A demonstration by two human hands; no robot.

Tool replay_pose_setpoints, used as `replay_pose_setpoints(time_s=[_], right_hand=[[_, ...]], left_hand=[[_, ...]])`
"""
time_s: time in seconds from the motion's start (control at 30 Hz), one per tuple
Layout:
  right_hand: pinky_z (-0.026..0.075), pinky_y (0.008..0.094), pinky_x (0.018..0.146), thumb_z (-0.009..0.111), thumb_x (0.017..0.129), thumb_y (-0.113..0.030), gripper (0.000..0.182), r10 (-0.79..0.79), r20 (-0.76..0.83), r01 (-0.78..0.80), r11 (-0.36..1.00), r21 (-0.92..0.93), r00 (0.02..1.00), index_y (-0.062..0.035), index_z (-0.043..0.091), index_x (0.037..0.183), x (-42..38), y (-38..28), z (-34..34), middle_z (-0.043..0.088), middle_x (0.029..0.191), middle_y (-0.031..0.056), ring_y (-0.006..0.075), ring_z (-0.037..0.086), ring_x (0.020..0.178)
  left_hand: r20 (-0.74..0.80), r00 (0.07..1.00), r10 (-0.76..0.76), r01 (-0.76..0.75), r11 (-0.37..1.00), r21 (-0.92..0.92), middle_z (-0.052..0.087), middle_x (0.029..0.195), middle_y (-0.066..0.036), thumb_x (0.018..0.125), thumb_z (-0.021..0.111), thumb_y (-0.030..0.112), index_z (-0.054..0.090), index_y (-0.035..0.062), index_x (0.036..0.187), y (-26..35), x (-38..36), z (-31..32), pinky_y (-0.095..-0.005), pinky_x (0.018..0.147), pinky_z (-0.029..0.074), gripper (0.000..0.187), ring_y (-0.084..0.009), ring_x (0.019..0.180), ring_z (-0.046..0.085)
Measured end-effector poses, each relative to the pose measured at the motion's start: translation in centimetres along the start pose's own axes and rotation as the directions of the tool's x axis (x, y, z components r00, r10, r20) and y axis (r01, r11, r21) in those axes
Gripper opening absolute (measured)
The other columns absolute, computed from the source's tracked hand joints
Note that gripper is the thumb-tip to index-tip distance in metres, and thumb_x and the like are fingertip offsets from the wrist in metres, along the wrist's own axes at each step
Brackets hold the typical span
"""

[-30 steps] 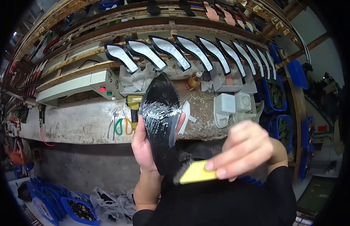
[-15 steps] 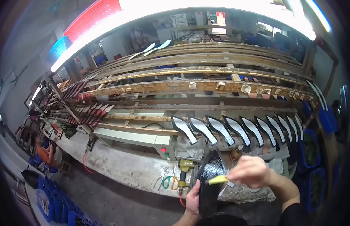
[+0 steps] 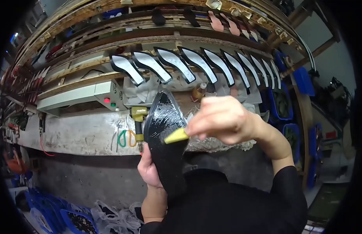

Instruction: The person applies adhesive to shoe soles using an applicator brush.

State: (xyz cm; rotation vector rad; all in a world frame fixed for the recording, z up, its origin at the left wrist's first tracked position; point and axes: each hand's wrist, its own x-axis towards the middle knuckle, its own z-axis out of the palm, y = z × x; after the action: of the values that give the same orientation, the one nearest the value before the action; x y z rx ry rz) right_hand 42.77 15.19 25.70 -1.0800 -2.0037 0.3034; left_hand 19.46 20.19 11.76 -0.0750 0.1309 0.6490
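A black shoe sole (image 3: 163, 117), its wide end wet and glossy, is held upright by my left hand (image 3: 150, 167), with the thumb on its left edge. My right hand (image 3: 224, 121) is closed around a yellow glue brush (image 3: 176, 135). The brush tip touches the sole near the lower edge of the glossy area; motion blurs it. Below that spot the sole's surface looks matt black. Behind the hands, several black-edged soles with white faces (image 3: 175, 64) lean in a row on the wooden rack.
On the worn workbench (image 3: 75, 134) lie a green-and-black air tool (image 3: 139, 124) and scissors (image 3: 130, 136) with coloured handles. A brown bottle (image 3: 198, 93) stands behind my right hand. A grey machine (image 3: 77, 99) has red and green buttons. Blue baskets (image 3: 280, 103) stand at right.
My view has tilted down and shifted right, so the sole and rack appear further left. The brush has stayed on the sole, around the lower part of the glossy area.
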Motion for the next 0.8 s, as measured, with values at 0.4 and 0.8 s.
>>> replay_pose_setpoints(time_s=[0.4,0.8], right_hand=[[0.049,0.028,0.068,0.079,0.09,-0.007,0.016,0.041,-0.087,-0.035,0.997,0.072,0.995,-0.0046,0.081,0.105,0.6,3.1,-0.3,0.081,0.098,0.006,0.0128,0.061,0.071],[0.044,0.0247,0.061,0.077,0.095,-0.016,0.015,0.145,-0.044,-0.12,0.927,0.355,0.988,-0.0045,0.081,0.104,-1.6,2.7,-0.8,0.082,0.1,0.0087,0.0124,0.06,0.066]], left_hand=[[-0.225,0.972,0.068,-0.039,0.991,0.132,0.04,0.164,-0.026,0.109,0.044,0.036,0.037,0.0076,0.163,-1.0,0.2,-1.9,-0.0639,0.122,0.036,0.061,-0.0504,0.148,0.041],[0.05,0.995,0.085,-0.087,0.995,0.05,0.055,0.156,-0.016,0.113,0.037,0.036,0.045,0.0067,0.159,-1.2,1.3,-1.9,-0.0568,0.121,0.04,0.055,-0.0359,0.142,0.054]])
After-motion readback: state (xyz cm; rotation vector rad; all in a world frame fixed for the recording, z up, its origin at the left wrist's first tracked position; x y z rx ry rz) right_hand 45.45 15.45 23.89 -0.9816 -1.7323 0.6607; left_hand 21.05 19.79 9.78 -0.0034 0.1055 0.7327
